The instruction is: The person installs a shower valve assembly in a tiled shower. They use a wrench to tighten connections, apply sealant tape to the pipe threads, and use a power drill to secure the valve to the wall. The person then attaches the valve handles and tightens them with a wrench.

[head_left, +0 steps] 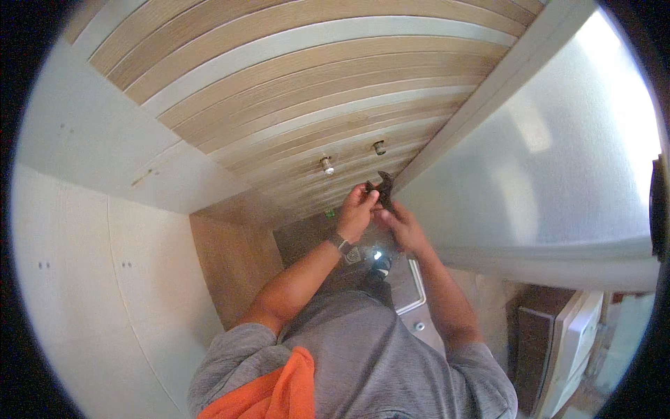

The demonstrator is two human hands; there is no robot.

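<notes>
A dark adjustable wrench (384, 187) is held in front of me, its open jaws pointing up and away. My left hand (356, 214) is closed at the wrench's head, thumb and fingers near its jaw. My right hand (405, 229) is closed lower down, around the handle, which is mostly hidden by the hands. Beyond them, a pipe fitting with a whitish end (327, 165) sticks out of the slatted wall. To its right is a second, darker pipe fitting (380, 147). The wrench is apart from both fittings.
Wood-toned and white strips cover the wall (300, 84) ahead. A pale panel (530, 174) stands close on my right, and white panels (84, 244) are on my left. Below lies a white-framed item (417, 288). A dark cabinet-like unit (541, 342) stands at the lower right.
</notes>
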